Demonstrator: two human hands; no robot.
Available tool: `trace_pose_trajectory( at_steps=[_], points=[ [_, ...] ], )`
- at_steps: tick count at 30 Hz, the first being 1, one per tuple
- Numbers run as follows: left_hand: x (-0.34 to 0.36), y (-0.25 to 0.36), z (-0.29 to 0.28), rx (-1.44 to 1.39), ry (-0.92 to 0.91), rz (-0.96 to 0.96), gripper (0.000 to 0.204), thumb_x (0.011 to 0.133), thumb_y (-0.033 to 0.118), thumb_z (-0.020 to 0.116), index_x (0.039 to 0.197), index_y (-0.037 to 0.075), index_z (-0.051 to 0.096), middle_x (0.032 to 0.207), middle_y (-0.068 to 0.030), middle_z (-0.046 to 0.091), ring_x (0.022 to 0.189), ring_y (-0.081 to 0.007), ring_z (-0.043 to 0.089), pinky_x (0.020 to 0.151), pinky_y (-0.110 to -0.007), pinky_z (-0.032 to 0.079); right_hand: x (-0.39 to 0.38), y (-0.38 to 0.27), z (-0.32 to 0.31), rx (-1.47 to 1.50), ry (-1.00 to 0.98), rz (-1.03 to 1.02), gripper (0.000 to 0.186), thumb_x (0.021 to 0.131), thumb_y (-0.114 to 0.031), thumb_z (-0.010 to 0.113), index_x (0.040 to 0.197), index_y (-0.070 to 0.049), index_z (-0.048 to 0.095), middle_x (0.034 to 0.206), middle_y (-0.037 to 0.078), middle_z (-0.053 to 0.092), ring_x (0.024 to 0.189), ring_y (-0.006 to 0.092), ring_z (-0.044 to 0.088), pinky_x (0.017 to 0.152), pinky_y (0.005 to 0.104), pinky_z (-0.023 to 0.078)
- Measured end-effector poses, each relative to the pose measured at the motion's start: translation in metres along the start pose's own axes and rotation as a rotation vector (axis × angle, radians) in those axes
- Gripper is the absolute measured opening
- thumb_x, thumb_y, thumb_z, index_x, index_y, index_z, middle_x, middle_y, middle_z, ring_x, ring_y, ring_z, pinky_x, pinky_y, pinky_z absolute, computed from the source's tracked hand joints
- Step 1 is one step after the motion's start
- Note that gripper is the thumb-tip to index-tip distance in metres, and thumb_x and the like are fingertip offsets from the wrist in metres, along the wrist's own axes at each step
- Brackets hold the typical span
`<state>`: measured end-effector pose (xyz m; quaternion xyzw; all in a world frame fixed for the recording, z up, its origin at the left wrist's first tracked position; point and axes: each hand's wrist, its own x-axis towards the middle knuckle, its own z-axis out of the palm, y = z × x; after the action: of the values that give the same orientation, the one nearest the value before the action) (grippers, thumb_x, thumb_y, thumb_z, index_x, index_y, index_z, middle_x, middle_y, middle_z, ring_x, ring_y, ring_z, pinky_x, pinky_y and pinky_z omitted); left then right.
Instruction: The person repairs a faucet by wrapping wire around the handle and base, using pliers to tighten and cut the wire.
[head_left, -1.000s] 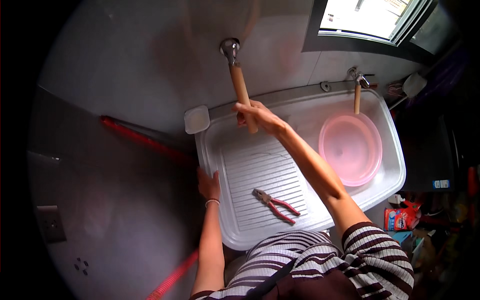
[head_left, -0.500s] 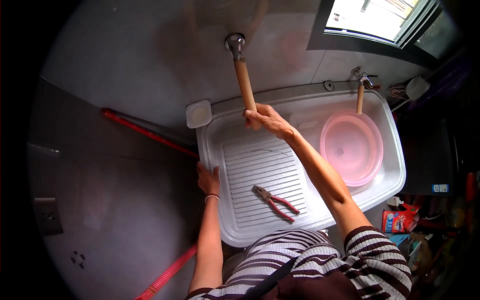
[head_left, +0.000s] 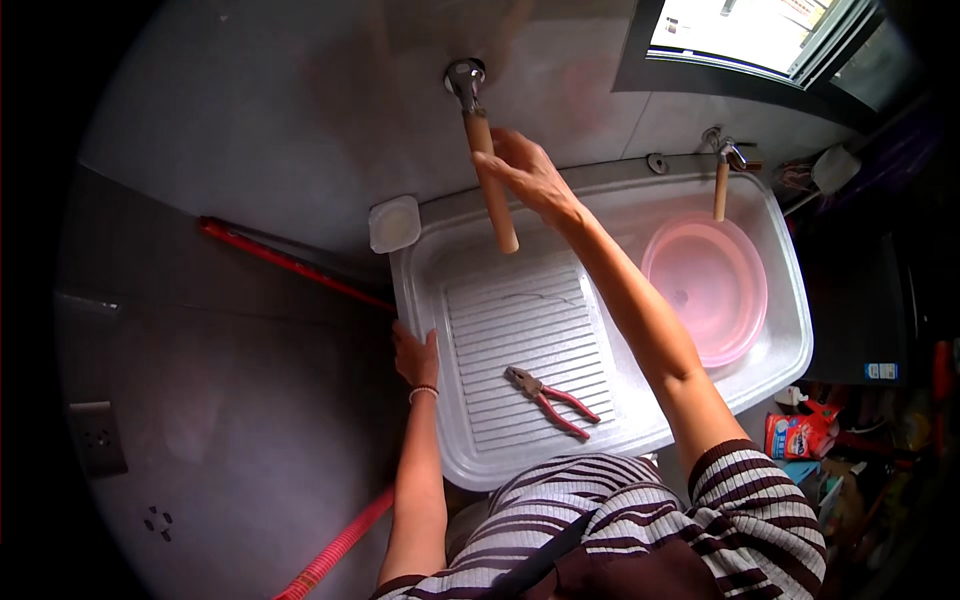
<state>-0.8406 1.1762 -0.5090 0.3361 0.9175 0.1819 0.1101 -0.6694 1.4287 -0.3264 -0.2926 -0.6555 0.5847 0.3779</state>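
A tan hose [head_left: 497, 215] hangs from a metal tap [head_left: 466, 85] on the wall, its lower end over the sink. My right hand [head_left: 530, 175] is at the hose's upper half, thumb against it and fingers bent loosely around its far side. At the left end of the pale washtub sink [head_left: 455, 462], my left hand [head_left: 416, 355] grips the rim, its thumb on the inner side. Pliers with red handles [head_left: 552, 400] lie slightly open on the ribbed washboard [head_left: 490, 330] in the sink, near a thin piece of wire [head_left: 540, 296].
A pink basin [head_left: 705, 290] sits in the sink's right part, below a second tap [head_left: 728, 152] with a short tan hose [head_left: 720, 192]. A small white container [head_left: 395, 223] stands at the back left corner. A red pole [head_left: 290, 263] leans at the left, above a red ribbed hose [head_left: 340, 550].
My right hand has slid up the tan hose from near its lower end, leaving that end bare, and its grip looks looser. The left hand stays on the rim.
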Motion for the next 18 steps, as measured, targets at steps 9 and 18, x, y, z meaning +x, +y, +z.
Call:
trace_pose_trajectory(
  at_steps=[9, 18],
  points=[
    [0.0, -0.002, 0.0, 0.013, 0.012, 0.014, 0.065, 0.079, 0.028, 0.068, 0.128, 0.003, 0.033, 0.121, -0.0216, 0.05, 0.106, -0.0411, 0.052, 0.086, -0.048, 0.045, 0.025, -0.013, 0.004, -0.18, -0.019, 0.032, 0.042, 0.089, -0.04, 0.053, 0.097, 0.0, 0.06, 0.08, 0.009, 0.064, 0.075, 0.017, 0.063, 0.072, 0.0329, 0.05],
    [0.001, 0.0, 0.0, 0.028, 0.066, 0.032, 0.059, 0.078, 0.03, 0.068, 0.122, 0.005, 0.036, 0.114, -0.0212, 0.054, 0.093, -0.0438, 0.057, 0.076, -0.05, 0.049, -0.097, 0.113, -0.026, -0.517, 0.105, 0.203, 0.029, 0.081, -0.029, 0.063, 0.088, -0.001, 0.059, 0.082, 0.017, 0.065, 0.082, 0.0335, 0.062, 0.071, 0.0391, 0.048]
  ],
)
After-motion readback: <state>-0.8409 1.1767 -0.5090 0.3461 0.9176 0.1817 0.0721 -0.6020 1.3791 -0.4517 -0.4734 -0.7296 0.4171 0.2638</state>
